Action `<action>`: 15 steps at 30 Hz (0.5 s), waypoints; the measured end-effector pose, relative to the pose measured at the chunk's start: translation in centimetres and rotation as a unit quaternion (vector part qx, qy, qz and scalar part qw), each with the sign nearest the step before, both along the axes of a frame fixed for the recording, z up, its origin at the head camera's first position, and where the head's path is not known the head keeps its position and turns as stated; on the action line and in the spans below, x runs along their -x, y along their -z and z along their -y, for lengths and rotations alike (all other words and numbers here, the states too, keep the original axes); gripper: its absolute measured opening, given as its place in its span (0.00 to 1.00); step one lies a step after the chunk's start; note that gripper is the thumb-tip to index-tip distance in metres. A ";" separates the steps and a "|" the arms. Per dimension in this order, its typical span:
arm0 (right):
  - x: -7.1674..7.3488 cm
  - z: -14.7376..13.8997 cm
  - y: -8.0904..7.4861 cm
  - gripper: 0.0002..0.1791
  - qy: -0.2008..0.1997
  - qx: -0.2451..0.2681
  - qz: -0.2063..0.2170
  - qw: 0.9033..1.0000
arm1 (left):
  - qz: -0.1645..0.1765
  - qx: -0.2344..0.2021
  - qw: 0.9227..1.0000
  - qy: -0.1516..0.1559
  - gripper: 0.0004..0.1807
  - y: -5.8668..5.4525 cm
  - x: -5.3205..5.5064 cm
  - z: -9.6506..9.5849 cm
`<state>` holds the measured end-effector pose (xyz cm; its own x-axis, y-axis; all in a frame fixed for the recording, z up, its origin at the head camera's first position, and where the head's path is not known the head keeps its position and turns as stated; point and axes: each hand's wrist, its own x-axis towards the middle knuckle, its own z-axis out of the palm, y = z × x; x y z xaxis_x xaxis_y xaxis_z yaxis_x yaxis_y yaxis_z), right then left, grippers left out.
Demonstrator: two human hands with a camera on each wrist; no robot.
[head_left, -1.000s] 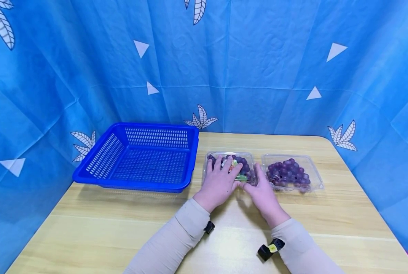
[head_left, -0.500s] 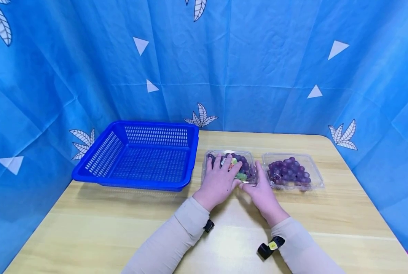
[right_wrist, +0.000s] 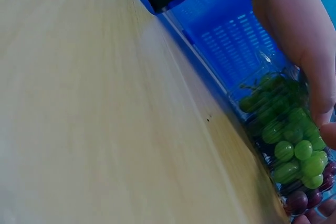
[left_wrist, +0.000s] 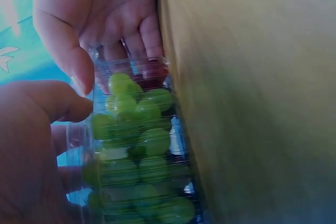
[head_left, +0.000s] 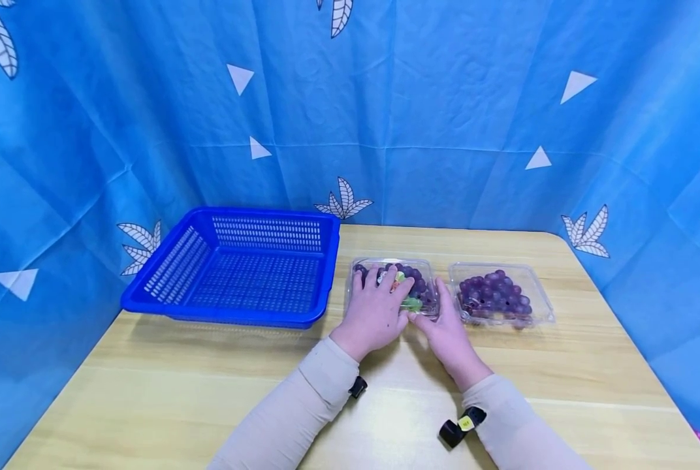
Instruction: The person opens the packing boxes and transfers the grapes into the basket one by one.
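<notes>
A clear plastic grape box (head_left: 429,269) stands in the middle of the table, lid down. Dark purple grapes (head_left: 416,277) and a label show through its top. Green grapes (left_wrist: 148,110) fill the side facing me in both wrist views. My left hand (head_left: 370,318) rests on the lid, fingers spread, its thumb at the front edge. At the right front corner, my right hand (head_left: 451,338) holds the box, thumb at the lid's front edge and fingers along the right side. Both thumb tips nearly meet in the left wrist view.
A second clear box (head_left: 535,281) with purple grapes (head_left: 492,295) stands just right of my right hand. On the left sits a blue plastic basket (head_left: 226,316) with slotted walls. A blue patterned curtain (head_left: 444,104) hangs behind the wooden table (head_left: 168,391).
Both hands stay on the same box with hardly any movement. The head view shifts slightly.
</notes>
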<state>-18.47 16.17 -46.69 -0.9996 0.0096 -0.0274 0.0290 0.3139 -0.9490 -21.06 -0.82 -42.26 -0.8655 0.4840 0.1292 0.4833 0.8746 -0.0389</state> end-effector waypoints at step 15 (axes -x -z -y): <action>0.2 0.1 0.3 0.56 0.019 -0.006 -0.012 1.000 | 0.034 0.059 0.997 -0.035 0.44 -2.4 1.1 -1.8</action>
